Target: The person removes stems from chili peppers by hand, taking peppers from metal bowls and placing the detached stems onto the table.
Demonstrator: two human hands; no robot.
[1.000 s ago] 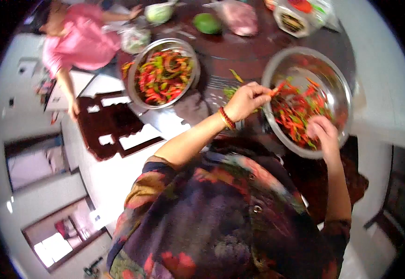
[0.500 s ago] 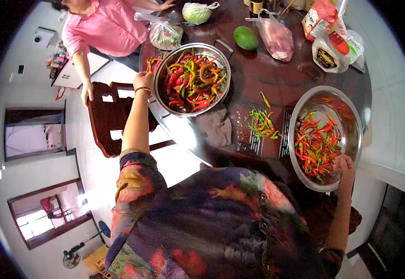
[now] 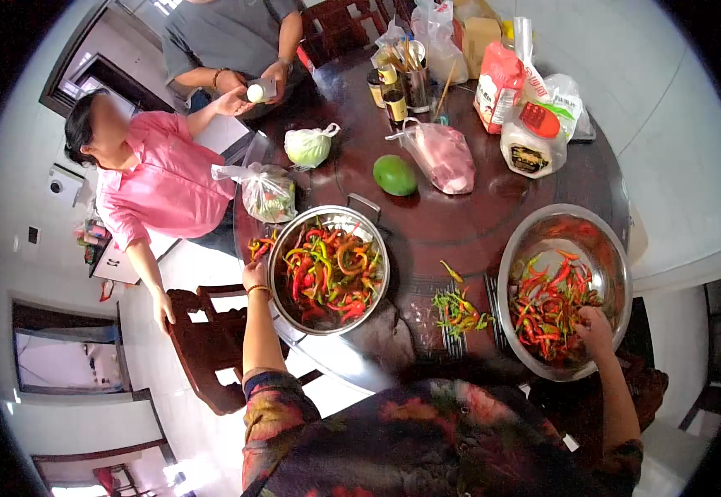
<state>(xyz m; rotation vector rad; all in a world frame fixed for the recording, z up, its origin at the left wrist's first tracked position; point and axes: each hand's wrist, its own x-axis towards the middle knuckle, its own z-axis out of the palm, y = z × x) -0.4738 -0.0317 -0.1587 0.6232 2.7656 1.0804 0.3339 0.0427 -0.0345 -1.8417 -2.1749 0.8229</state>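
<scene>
My left hand [image 3: 254,274] is closed at the left side of a two-handled steel pot [image 3: 384,277], right beside several chili peppers [image 3: 261,245] just outside the rim; what its fingers hold is hidden. Red, green and orange chili peppers [image 3: 327,273] fill the pot. On the right, my right hand [image 3: 596,333] reaches over the edge of a wide steel basin [image 3: 505,290], its bent fingers closed on the small chili peppers [image 3: 547,311] in there. Between the two vessels lies a small heap of green stems and peppers [image 3: 458,313].
A grey cloth [image 3: 384,338] lies by the pot. Behind are a green mango [image 3: 394,175], bagged meat [image 3: 443,157], bagged cabbage [image 3: 309,147] and a white jug [image 3: 534,145]. A person in pink [image 3: 166,178] touches a chair [image 3: 203,348]; another in grey [image 3: 228,37] stands beyond.
The view has tilted up, bringing the person in grey into sight. My right hand has moved inward, down into the peppers in the basin. My left hand keeps its place by the pot.
</scene>
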